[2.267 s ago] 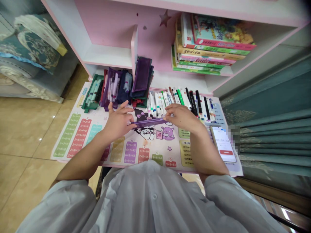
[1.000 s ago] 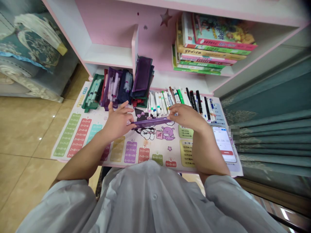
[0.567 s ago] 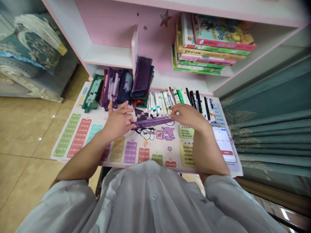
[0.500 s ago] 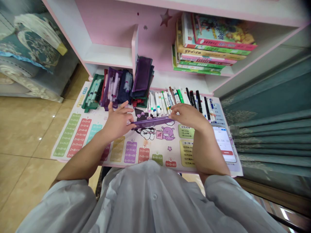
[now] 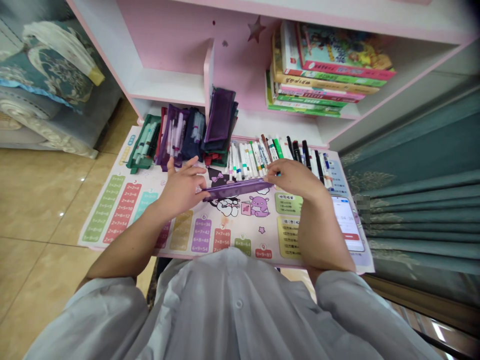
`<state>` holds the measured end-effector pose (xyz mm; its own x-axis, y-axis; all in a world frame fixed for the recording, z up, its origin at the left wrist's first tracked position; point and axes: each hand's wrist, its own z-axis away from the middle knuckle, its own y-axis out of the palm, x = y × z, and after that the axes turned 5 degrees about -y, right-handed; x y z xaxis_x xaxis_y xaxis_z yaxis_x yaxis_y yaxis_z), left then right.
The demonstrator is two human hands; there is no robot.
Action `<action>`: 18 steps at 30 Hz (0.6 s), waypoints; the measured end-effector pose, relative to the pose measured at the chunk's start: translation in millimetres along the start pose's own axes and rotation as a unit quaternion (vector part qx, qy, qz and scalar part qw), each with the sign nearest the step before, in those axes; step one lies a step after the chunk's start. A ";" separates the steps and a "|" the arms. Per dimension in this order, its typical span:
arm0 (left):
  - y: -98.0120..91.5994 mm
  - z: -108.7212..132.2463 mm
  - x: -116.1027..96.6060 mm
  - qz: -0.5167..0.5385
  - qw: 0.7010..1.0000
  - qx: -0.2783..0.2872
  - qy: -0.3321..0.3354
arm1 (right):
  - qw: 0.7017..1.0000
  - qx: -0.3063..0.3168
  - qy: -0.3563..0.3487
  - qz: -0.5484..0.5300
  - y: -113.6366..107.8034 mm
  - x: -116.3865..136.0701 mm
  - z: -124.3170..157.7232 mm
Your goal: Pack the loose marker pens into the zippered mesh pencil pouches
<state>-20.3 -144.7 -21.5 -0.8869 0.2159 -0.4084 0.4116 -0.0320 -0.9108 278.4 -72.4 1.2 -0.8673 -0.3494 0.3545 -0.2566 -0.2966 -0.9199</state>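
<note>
A slim purple mesh pencil case (image 5: pixel 240 189) is held edge-up just above the printed desk mat (image 5: pixel 262 235). My left hand (image 5: pixel 183 185) pinches its left end between thumb and finger, the other fingers spread. At its right end, my right hand (image 5: pixel 288 175) grips the top edge with curled fingers. Right behind the case lies a row of marker pens (image 5: pixel 247 157), several with white barrels. Beyond my left hand sit filled cases: a green one (image 5: pixel 144 142), a purple one (image 5: pixel 173 135) and a navy one (image 5: pixel 195 132). What the held case contains is hidden.
A pile of folded mesh cases (image 5: pixel 219 117) leans by the shelf divider (image 5: pixel 209 75). Stacked books (image 5: pixel 326 75) fill the right shelf. A phone (image 5: pixel 347 225) lies at the mat's right edge, close to my forearm. Teal curtains (image 5: pixel 420 175) hang at the right.
My right hand has shifted slightly right along the top edge of the purple case, and more of that edge shows. The left hand stays in place.
</note>
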 end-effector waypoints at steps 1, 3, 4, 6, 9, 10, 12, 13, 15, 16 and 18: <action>0.1 0.0 0.1 -0.001 1.000 0.000 0.000 | 1.000 -0.001 -0.004 0.002 0.4 -1.2 -0.1; 0.4 0.0 0.6 -0.003 1.000 0.000 0.000 | 1.000 -0.001 -0.007 0.007 0.5 -3.0 -0.2; 0.5 0.0 0.9 -0.004 1.000 0.001 -0.001 | 1.000 -0.002 -0.006 0.010 0.2 -3.5 -0.3; 0.4 0.0 1.3 -0.004 1.000 0.003 -0.004 | 1.000 -0.003 0.002 0.016 -1.3 -4.2 -0.3; 0.0 0.0 1.1 0.001 1.000 0.001 -0.003 | 1.000 0.000 0.019 0.017 -4.7 -4.6 -0.2; -0.1 0.0 1.0 0.003 1.000 0.000 -0.001 | 1.000 0.003 0.022 0.016 -5.7 -4.7 -0.1; 0.0 0.1 0.7 0.007 1.000 -0.003 0.001 | 1.000 0.007 0.025 0.014 -7.0 -4.8 0.1; 0.0 0.1 0.6 0.008 1.000 -0.003 0.001 | 1.000 0.009 0.024 0.013 -7.3 -4.9 0.2; 0.1 0.2 0.5 0.012 1.000 -0.003 -0.002 | 1.000 0.009 0.021 0.011 -7.5 -5.3 0.5; 0.1 0.3 0.5 0.013 1.000 -0.003 -0.002 | 1.000 0.009 0.018 0.011 -7.6 -5.5 0.7; 0.0 0.5 0.5 0.013 1.000 -0.003 0.000 | 1.000 0.007 0.015 0.012 -8.3 -5.7 1.3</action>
<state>-20.8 -145.1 -21.8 -0.8760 0.2151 -0.4317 0.4356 -0.0316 -0.8996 286.1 -69.2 7.1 -0.8858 -0.3294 0.3271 -0.2298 -0.3010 -0.9255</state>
